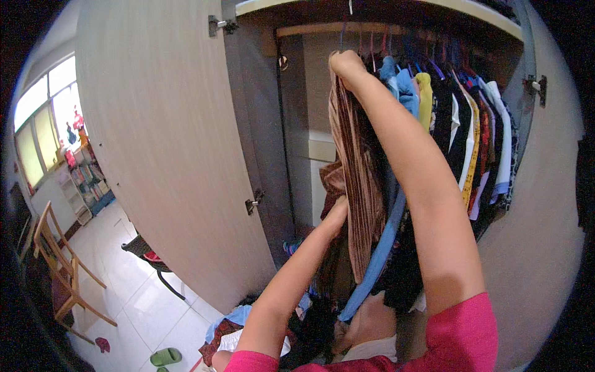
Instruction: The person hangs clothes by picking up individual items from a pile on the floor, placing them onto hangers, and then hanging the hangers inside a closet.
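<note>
I see my right hand [347, 65] clenched around the top of a brown pleated garment [359, 186] hanging lengthwise, straight down, at the wardrobe rail's [310, 29] left end. My left hand [338, 214] touches its middle; grip unclear. The wardrobe door [167, 136] stands open over a white tiled floor [142, 291].

Two hands are raised in the wardrobe: the left hand [338, 211] and the right hand [347, 64]. One brown pleated garment [356, 186] hangs between them. One wardrobe door [167, 142] stands open. One wooden chair [59, 260] and one green slipper [165, 356] stand on the floor. Two door hinges [222, 25] show. The hanging clothes [458, 124] are too crowded to count.
</note>
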Demonstrator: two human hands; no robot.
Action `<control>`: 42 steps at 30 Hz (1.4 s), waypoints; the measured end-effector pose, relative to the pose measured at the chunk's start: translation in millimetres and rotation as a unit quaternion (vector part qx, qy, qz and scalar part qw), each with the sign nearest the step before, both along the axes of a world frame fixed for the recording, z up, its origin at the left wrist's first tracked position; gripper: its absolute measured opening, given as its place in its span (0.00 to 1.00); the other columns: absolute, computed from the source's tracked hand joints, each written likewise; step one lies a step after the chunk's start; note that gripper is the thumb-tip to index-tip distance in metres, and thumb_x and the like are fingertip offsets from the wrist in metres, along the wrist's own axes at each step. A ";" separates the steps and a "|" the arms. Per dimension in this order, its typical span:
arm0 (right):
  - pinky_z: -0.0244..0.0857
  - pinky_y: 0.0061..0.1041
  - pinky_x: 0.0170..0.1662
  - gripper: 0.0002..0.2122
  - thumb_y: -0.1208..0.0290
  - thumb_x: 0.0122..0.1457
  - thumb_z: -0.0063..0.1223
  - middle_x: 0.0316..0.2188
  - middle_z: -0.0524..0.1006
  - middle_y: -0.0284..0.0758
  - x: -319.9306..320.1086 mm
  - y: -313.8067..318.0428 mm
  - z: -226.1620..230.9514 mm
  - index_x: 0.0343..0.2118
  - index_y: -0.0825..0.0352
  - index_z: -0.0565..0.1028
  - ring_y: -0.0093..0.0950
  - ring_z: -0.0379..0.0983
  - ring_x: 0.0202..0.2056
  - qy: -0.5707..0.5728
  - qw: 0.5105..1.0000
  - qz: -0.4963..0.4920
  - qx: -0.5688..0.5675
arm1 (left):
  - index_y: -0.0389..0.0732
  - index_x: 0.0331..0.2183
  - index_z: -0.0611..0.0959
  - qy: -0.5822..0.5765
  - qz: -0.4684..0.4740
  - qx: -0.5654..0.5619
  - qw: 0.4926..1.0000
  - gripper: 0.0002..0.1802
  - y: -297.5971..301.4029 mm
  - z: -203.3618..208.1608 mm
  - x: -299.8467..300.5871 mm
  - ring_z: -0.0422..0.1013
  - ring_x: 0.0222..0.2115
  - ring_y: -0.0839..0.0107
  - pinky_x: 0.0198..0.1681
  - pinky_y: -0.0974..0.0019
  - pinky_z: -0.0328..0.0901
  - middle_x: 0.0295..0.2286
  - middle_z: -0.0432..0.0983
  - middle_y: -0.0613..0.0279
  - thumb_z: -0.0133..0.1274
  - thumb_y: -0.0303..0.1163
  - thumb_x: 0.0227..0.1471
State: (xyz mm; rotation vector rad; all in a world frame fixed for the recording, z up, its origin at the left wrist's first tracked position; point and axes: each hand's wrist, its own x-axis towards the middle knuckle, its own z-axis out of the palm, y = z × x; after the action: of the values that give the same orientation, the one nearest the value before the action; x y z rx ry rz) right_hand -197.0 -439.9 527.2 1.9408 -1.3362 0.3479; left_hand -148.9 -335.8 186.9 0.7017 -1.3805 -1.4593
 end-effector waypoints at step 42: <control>0.46 0.44 0.54 0.09 0.72 0.48 0.45 0.47 0.63 0.40 -23.2 -80.2 -479.9 0.31 0.66 0.76 0.35 0.53 0.53 0.177 0.964 0.080 0.184 | 0.40 0.43 0.72 -0.004 0.303 0.366 0.880 0.19 205.4 -323.6 169.2 0.67 0.34 0.69 0.39 0.70 0.61 0.36 0.70 0.60 0.49 0.37 0.48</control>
State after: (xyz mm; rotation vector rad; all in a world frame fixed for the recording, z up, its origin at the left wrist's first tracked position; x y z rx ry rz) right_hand -220.1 -520.1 47.3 2.2911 -1.0635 -0.1846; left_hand 20.3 -130.5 -136.7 1.4644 -0.4691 -1.4194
